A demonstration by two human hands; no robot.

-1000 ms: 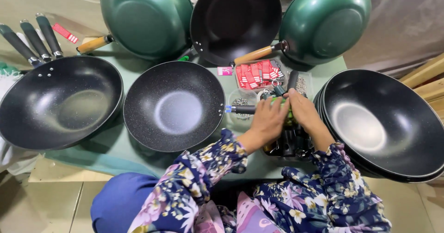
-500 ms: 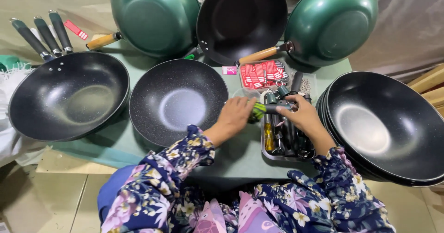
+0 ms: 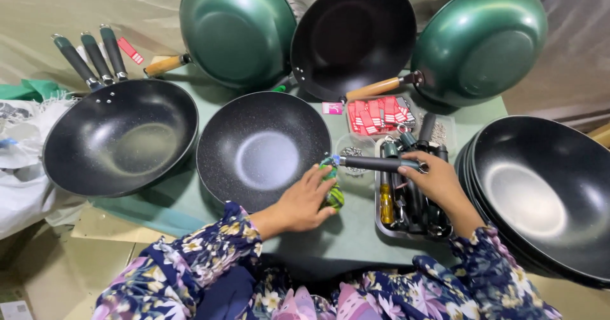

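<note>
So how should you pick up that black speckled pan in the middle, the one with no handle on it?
The speckled pan sits upright on the green table with no handle showing, so probably take it by the rim with both hands on opposite sides. Its near edge seems freest: the left hand is already beside it, while other pans crowd the left and far sides.
</note>
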